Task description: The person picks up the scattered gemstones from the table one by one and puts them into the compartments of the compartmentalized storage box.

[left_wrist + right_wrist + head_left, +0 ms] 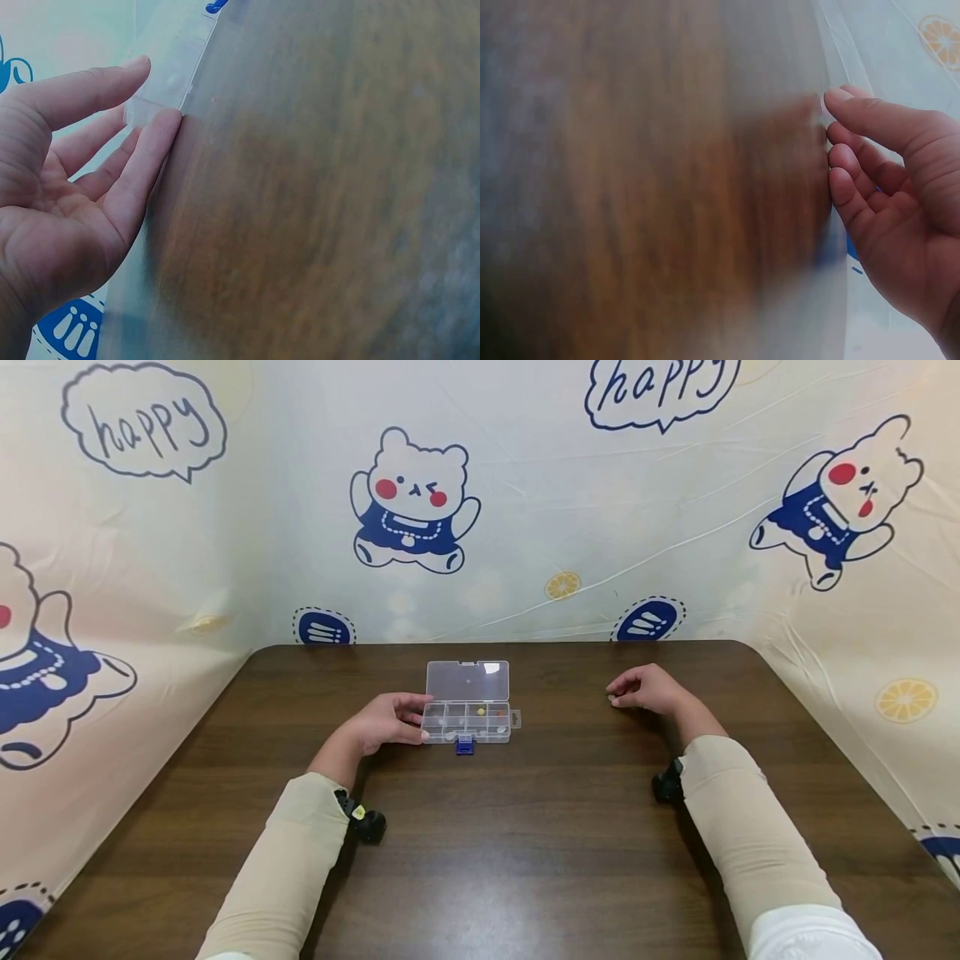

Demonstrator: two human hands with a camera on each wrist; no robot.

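A clear plastic compartment box [454, 723] lies on the table with its see-through lid [467, 682] raised at the back. Inside are a few small pieces: a yellow one [481, 712], an orange one and some pale ones. My left hand [386, 722] holds the box's left end, thumb at the front corner and fingers farther back; the left wrist view shows the fingertips [169, 120] at its edge. Well to the right of the box, my right hand [649, 689] is low over the table. Thumb and index finger pinch a tiny pale piece [823, 105], mostly hidden by the fingertips.
The brown wooden table [495, 843] stretches between both arms. A blue latch [465, 747] hangs from the box's front, and a clear hanging tab [516, 719] sticks out on its right. A printed cloth [517, 527] closes off the back and sides.
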